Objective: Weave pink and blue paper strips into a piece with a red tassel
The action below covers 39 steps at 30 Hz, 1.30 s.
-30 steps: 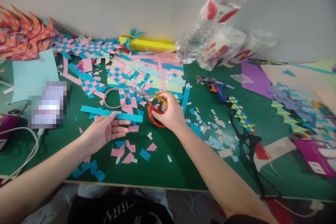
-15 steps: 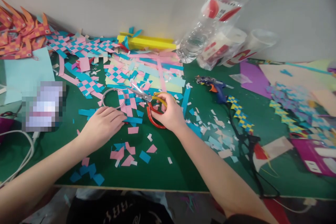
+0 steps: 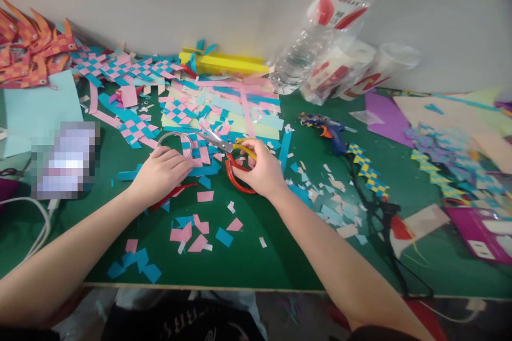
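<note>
My right hand (image 3: pixel 264 168) is closed on a pair of scissors (image 3: pixel 240 173) with one red and one yellow handle. The metal blades point up and left over pink and blue woven paper strips (image 3: pixel 196 144). My left hand (image 3: pixel 162 176) rests palm down, fingers bent together over a blue paper strip (image 3: pixel 206 170); what lies beneath them is hidden. A roll of clear tape (image 3: pixel 176 138) touches this hand's far side. Some red ribbon-like material (image 3: pixel 170 197) sticks out below the palm.
A phone (image 3: pixel 68 160) on a cable lies left. Paper scraps (image 3: pixel 196 229) litter the green table (image 3: pixel 256 266). Behind stand a water bottle (image 3: pixel 298 58), cups (image 3: pixel 384 66) and a yellow folded piece (image 3: pixel 224 63). A blue glue gun (image 3: pixel 334 136) with its cord lies right.
My left hand has shifted slightly up and closer to the tape roll, uncovering red material below the palm. My right hand with the scissors has hardly moved.
</note>
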Tool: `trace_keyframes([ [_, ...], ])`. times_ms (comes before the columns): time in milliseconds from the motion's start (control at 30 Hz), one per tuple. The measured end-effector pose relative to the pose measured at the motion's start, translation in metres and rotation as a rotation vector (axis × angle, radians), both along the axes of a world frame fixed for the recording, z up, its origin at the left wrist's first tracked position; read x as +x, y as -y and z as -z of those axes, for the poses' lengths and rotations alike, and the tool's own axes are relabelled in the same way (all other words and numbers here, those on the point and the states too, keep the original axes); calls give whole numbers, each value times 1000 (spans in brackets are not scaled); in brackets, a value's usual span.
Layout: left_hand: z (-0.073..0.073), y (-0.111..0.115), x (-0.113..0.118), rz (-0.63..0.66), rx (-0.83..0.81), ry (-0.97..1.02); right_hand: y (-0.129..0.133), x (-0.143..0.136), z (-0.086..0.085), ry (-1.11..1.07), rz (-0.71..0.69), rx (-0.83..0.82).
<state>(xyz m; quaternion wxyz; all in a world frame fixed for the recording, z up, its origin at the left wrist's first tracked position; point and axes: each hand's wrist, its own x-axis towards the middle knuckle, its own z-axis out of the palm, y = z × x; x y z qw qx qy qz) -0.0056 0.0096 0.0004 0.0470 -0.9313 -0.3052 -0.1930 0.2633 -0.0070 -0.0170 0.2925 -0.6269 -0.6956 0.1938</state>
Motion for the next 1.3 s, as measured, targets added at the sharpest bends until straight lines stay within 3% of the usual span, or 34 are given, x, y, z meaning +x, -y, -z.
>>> trace_keyframes([
  [533, 6, -7, -6, 20, -66, 97, 0, 0, 10, -17, -24, 70],
  [867, 7, -9, -13, -26, -11, 54, -1, 16, -5, 143, -158, 189],
  [1300, 7, -10, -13, -49, -97, 50, -2, 32, -16, 317, -341, 83],
])
